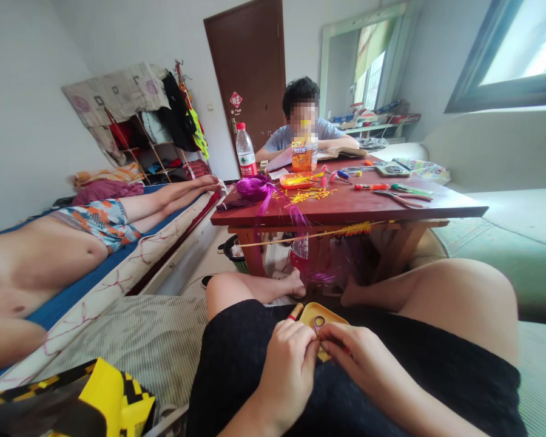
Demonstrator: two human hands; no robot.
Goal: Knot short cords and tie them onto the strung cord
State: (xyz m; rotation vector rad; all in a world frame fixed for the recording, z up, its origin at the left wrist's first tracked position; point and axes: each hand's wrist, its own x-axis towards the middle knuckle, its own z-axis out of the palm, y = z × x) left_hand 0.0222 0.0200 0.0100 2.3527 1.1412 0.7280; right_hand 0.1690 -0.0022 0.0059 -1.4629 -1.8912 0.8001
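Note:
My left hand [290,355] and my right hand [352,349] meet over my lap with their fingertips pinched together. Whatever they hold between them is too small to make out. A red band wraps one raised finger of the left hand. Beneath the fingers, a yellow tray [331,311] rests on my black shorts [241,364]. A small dark ring-shaped thing [319,321] shows right at the fingertips; whether it is held or lies in the tray, I cannot tell.
Ahead stands a red-brown table [359,209] bearing purple strands [255,188], yellow pieces [312,195], a water bottle [246,152], a drink bottle [303,156] and pliers [403,198]. A stick [295,238] crosses its front. One person [277,145] sits behind; another lies on the left.

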